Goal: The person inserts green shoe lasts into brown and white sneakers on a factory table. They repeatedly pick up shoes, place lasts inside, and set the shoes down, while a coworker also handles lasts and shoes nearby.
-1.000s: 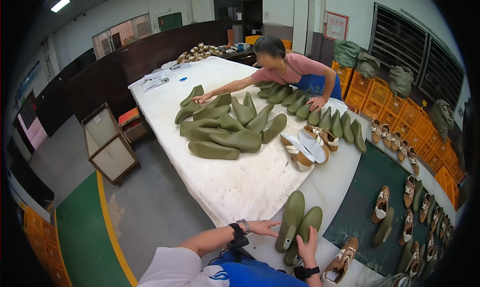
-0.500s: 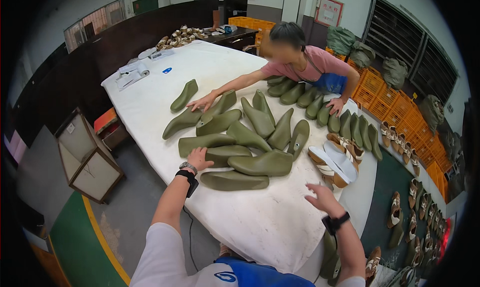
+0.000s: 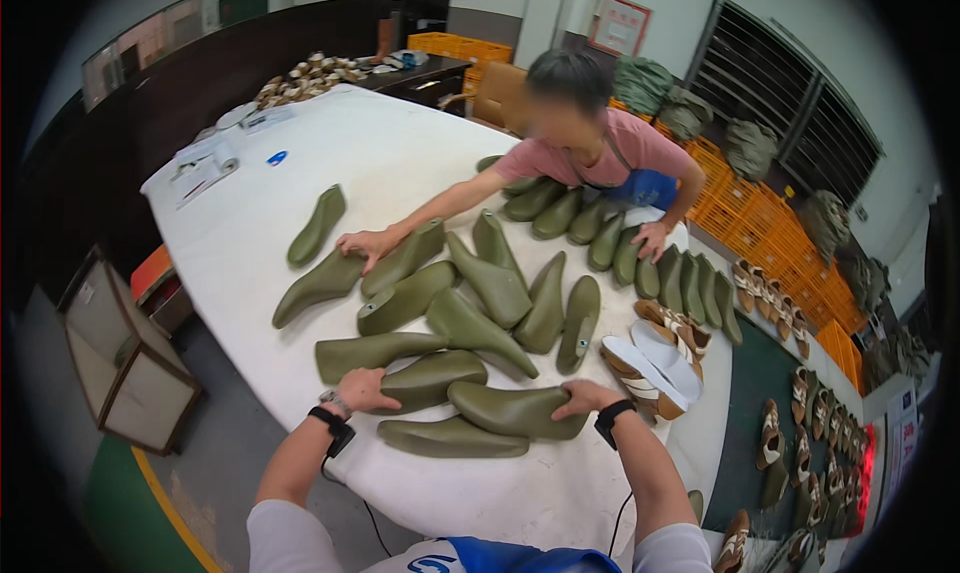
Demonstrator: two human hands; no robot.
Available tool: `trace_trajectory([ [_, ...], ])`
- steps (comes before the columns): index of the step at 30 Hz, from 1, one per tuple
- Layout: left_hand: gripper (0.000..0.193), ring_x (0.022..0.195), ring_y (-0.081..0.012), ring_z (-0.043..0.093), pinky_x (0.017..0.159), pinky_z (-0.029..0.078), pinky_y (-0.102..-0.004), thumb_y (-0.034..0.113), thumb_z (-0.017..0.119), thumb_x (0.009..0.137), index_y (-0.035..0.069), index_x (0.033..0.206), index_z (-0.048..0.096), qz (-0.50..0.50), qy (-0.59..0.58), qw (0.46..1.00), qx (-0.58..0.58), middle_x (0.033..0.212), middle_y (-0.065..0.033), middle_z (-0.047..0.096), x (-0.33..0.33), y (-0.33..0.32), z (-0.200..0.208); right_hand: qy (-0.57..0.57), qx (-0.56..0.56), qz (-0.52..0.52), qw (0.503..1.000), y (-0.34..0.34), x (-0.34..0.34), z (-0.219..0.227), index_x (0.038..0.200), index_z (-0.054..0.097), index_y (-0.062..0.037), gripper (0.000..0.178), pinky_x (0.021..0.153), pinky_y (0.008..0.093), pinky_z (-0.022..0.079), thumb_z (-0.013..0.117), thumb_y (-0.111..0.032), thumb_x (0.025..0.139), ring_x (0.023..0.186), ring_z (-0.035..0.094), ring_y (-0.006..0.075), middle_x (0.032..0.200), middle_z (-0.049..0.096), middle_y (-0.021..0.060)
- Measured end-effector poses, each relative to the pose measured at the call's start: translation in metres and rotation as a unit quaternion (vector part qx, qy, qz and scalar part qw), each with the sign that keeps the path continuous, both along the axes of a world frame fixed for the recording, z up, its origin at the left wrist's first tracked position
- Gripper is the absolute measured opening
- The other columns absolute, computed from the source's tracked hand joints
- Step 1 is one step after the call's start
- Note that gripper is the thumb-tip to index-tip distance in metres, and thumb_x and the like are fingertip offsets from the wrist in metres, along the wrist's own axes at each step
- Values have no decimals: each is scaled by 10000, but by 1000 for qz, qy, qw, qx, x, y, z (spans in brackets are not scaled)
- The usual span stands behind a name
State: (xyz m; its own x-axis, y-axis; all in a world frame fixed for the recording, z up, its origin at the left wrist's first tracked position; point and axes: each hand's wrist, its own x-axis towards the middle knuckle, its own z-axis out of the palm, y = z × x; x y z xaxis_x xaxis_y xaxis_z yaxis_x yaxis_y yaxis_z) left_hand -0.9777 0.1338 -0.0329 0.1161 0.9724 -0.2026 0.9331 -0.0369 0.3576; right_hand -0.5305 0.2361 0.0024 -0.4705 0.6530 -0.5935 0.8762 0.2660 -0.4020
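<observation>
Green shoe lasts lie loosely grouped on the white-covered table (image 3: 300,133). My left hand (image 3: 364,390) has its fingers around the near-left end of a green shoe last (image 3: 436,377). Another shoe last (image 3: 508,410), just right of it, has its right end in the grip of my right hand (image 3: 588,399). Closest to me lies a further last (image 3: 452,440), touched by neither hand. Across the table a co-worker's hand (image 3: 368,245) rests on the end of a last (image 3: 318,289). The co-worker's other hand (image 3: 653,240) touches a row of lasts.
Brown-and-white shoes with pale insoles (image 3: 654,365) lie right of the loose lasts. More shoes stand on a dark green surface (image 3: 745,413) at the right. Orange crates (image 3: 765,218) line the wall. A framed box-like stand (image 3: 130,353) is on the floor at left.
My right hand has moved from above the bare cloth onto a shoe last's right end. My left hand now grips its last. The head view has shifted, and the co-worker still reaches across.
</observation>
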Motion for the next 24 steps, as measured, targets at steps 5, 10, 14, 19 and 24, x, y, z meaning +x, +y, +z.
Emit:
trace_trajectory([
  [5, 714, 777, -376, 648, 730, 522, -438, 633, 748, 579, 18, 920, 625, -13, 30, 999, 20, 788, -202, 662, -3, 2, -10, 289, -109, -272, 911, -102, 61, -36, 1035, 639, -1, 441, 753, 248, 488, 742, -355, 794, 824, 605, 102, 902, 668, 43],
  [10, 718, 752, -366, 653, 712, 528, -427, 618, 771, 567, 10, 919, 624, 5, 34, 999, 25, 761, -202, 659, 4, -2, -11, 432, -217, -567, 667, -200, 71, -46, 1035, 629, 51, 375, 761, 240, 491, 670, -285, 873, 825, 604, 93, 937, 663, 51],
  [14, 721, 737, -364, 657, 708, 533, -421, 601, 790, 555, -1, 912, 620, 7, 49, 999, 22, 742, -200, 660, 8, -2, -11, 531, -187, -611, 556, -191, 101, -3, 1123, 591, 45, 386, 856, 285, 493, 598, -282, 920, 946, 620, 150, 1075, 646, 90],
  [19, 716, 721, -366, 659, 695, 537, -414, 569, 816, 533, -13, 900, 621, 12, 39, 999, 27, 728, -207, 657, 7, -2, -11, 636, -50, -588, 497, -61, 156, 47, 1225, 518, 24, 405, 935, 325, 469, 553, -266, 944, 1062, 587, 191, 1203, 591, 89],
  [24, 705, 724, -357, 663, 695, 538, -412, 545, 827, 530, -11, 915, 629, 31, 33, 999, 16, 744, -197, 664, 10, -3, -3, 651, 37, -667, 359, 113, 164, 37, 1207, 510, -68, 338, 902, 406, 468, 594, -198, 905, 1076, 556, 232, 1191, 569, 71],
])
